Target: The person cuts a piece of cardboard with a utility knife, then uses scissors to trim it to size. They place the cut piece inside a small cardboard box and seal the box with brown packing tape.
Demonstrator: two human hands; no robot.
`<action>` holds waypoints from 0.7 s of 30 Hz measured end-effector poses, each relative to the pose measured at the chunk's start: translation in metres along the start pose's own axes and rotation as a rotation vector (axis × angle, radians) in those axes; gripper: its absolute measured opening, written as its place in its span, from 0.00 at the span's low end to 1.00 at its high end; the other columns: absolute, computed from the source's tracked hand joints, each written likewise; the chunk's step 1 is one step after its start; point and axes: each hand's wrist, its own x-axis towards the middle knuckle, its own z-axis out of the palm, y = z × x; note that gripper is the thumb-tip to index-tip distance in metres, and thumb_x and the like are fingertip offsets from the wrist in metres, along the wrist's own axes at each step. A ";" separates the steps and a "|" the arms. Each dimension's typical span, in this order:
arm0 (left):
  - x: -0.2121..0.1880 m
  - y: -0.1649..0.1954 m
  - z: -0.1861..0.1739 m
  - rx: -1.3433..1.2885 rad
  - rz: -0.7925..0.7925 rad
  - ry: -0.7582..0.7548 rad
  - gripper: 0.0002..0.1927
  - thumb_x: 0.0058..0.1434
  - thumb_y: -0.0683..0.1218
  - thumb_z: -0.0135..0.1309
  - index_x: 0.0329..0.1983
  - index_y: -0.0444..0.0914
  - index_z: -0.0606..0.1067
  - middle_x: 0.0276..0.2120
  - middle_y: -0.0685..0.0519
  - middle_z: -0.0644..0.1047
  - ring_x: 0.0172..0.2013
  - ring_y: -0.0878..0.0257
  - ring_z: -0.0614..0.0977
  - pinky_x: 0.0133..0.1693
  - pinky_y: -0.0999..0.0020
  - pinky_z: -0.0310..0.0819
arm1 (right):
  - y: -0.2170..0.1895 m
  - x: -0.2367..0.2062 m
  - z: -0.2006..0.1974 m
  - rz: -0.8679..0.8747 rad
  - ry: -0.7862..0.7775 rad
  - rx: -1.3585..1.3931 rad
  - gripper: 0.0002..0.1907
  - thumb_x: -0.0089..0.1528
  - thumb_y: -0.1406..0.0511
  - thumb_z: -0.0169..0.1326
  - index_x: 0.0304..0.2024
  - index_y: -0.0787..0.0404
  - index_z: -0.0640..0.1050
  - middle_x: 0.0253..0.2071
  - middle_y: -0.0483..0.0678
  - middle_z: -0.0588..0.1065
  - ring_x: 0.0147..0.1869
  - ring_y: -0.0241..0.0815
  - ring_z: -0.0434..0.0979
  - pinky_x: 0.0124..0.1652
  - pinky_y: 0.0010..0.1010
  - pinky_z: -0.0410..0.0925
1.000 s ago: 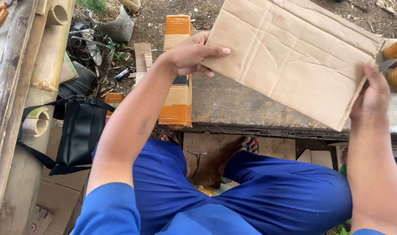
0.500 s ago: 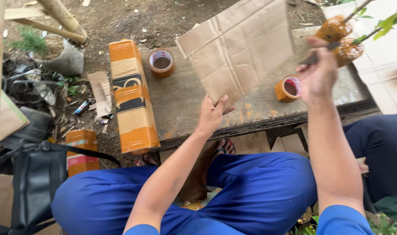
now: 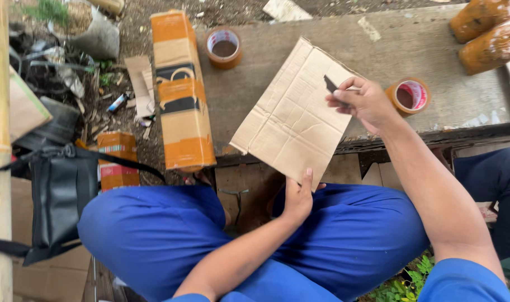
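A creased brown cardboard sheet point(image 3: 291, 114) lies tilted over the front edge of a weathered wooden board point(image 3: 378, 56). My left hand point(image 3: 298, 196) pinches the sheet's lower corner from below, thumb on top. My right hand point(image 3: 364, 100) rests at the sheet's right edge, shut on a small dark-bladed cutter point(image 3: 331, 85) whose tip touches the cardboard. I sit cross-legged in blue trousers.
A long taped orange-and-brown carton point(image 3: 179, 89) lies left of the sheet. Two tape rolls sit on the board, one far point(image 3: 223, 47), one by my right hand point(image 3: 410, 95). Two orange-wrapped bundles point(image 3: 487, 33) lie top right. A black bag point(image 3: 59, 196) hangs left.
The cardboard sheet came down from the air onto the board. My left hand slid to its lower corner, and my right hand brought the cutter onto its right edge.
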 end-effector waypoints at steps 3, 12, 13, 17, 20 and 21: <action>0.019 -0.001 -0.026 -0.078 -0.358 -0.089 0.26 0.76 0.57 0.38 0.60 0.32 0.72 0.48 0.45 0.82 0.38 0.62 0.84 0.36 0.69 0.82 | 0.029 0.011 0.017 0.105 -0.106 -0.113 0.06 0.71 0.63 0.46 0.44 0.57 0.66 0.45 0.54 0.81 0.50 0.44 0.83 0.46 0.31 0.74; 0.059 0.041 -0.081 0.134 -0.498 -0.112 0.32 0.73 0.63 0.39 0.51 0.30 0.76 0.39 0.43 0.83 0.31 0.60 0.86 0.33 0.69 0.84 | 0.066 0.037 0.043 -0.051 -0.171 -0.322 0.11 0.74 0.60 0.38 0.50 0.59 0.68 0.45 0.52 0.81 0.51 0.38 0.80 0.52 0.29 0.71; 0.057 0.048 -0.084 0.303 -0.585 -0.231 0.32 0.74 0.63 0.40 0.46 0.29 0.77 0.36 0.42 0.83 0.29 0.59 0.86 0.31 0.67 0.82 | 0.066 0.040 0.045 -0.058 -0.165 -0.304 0.13 0.74 0.60 0.38 0.51 0.59 0.71 0.45 0.51 0.80 0.51 0.37 0.80 0.53 0.28 0.70; 0.020 0.074 -0.087 0.952 -0.683 -0.748 0.27 0.70 0.56 0.48 0.28 0.30 0.82 0.25 0.44 0.84 0.24 0.60 0.86 0.29 0.64 0.83 | 0.065 0.047 0.048 -0.045 -0.162 -0.291 0.14 0.75 0.60 0.39 0.48 0.62 0.73 0.40 0.48 0.79 0.47 0.36 0.79 0.49 0.27 0.70; -0.003 0.100 -0.083 1.203 -0.421 -1.034 0.19 0.61 0.54 0.57 0.26 0.34 0.82 0.22 0.49 0.84 0.25 0.59 0.87 0.32 0.66 0.81 | 0.066 0.049 0.045 0.011 -0.130 -0.287 0.14 0.75 0.60 0.39 0.47 0.60 0.74 0.35 0.45 0.77 0.43 0.34 0.78 0.44 0.26 0.68; -0.003 0.111 -0.079 1.264 -0.326 -1.026 0.18 0.59 0.54 0.59 0.25 0.35 0.82 0.21 0.49 0.83 0.26 0.57 0.86 0.32 0.64 0.80 | 0.067 0.050 0.044 0.031 -0.122 -0.294 0.14 0.74 0.61 0.39 0.46 0.60 0.74 0.34 0.43 0.77 0.41 0.34 0.77 0.43 0.26 0.68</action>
